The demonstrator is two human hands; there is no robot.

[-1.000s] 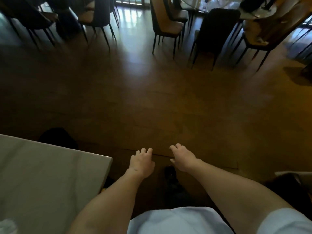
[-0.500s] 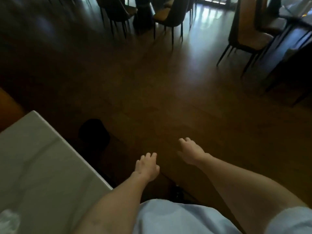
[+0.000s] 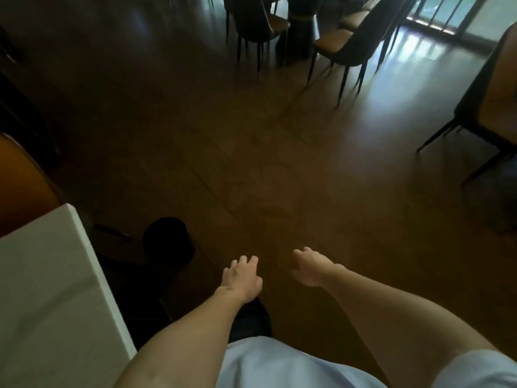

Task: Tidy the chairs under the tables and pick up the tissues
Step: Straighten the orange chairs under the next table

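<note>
My left hand (image 3: 242, 279) and my right hand (image 3: 311, 266) are stretched out in front of me over the dark wooden floor, fingers relaxed, each holding nothing. A white marble-look table (image 3: 53, 303) fills the lower left, close beside my left arm. Dark chairs with tan seats (image 3: 342, 42) stand pulled out around a far table base (image 3: 300, 26) at the top. Another dark chair (image 3: 492, 107) stands at the right edge. No tissue shows in this view.
A brown rounded chair back (image 3: 19, 189) shows at the left edge behind the white table. A dark round object (image 3: 167, 242) sits on the floor by the table's corner. Bright window light falls on the floor (image 3: 419, 54) at the upper right.
The view has swung left: the chairs slid to the right, the white table came nearer and turned. Both hands stay out in front, empty.
</note>
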